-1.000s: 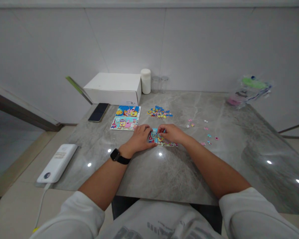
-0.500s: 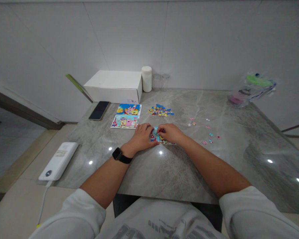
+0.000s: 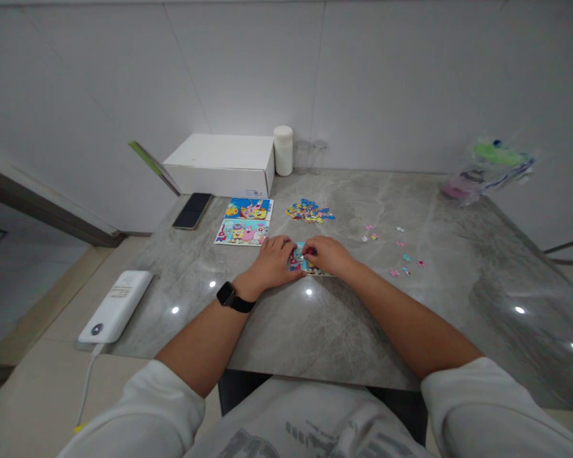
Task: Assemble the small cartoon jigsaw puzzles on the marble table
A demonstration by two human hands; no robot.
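Observation:
A small cartoon jigsaw puzzle (image 3: 298, 262) lies on the grey table between my hands, partly covered by them. My left hand (image 3: 273, 266) rests at its left side, thumb stretched along the near edge and fingers spread past the far corner. Over the puzzle, the fingers of my right hand (image 3: 329, 254) are pinched on a small pale puzzle piece (image 3: 302, 257), mostly hidden by the fingertips. Beyond my left hand is a printed picture sheet (image 3: 242, 233) with cartoon figures. A heap of loose puzzle pieces (image 3: 310, 211) sits farther back.
Several scattered puzzle pieces (image 3: 400, 244) lie to the right. At the back stand a white box (image 3: 219, 152), a white bottle (image 3: 283, 151) and two glasses (image 3: 318, 158). A phone (image 3: 193, 211) and a corded power bank (image 3: 116, 306) are left; a plastic bag (image 3: 487, 172) is at far right.
The whole view has shifted slightly. My right fingertips have moved a little over the puzzle, and the pale piece at them shows more clearly. My left hand stays in place.

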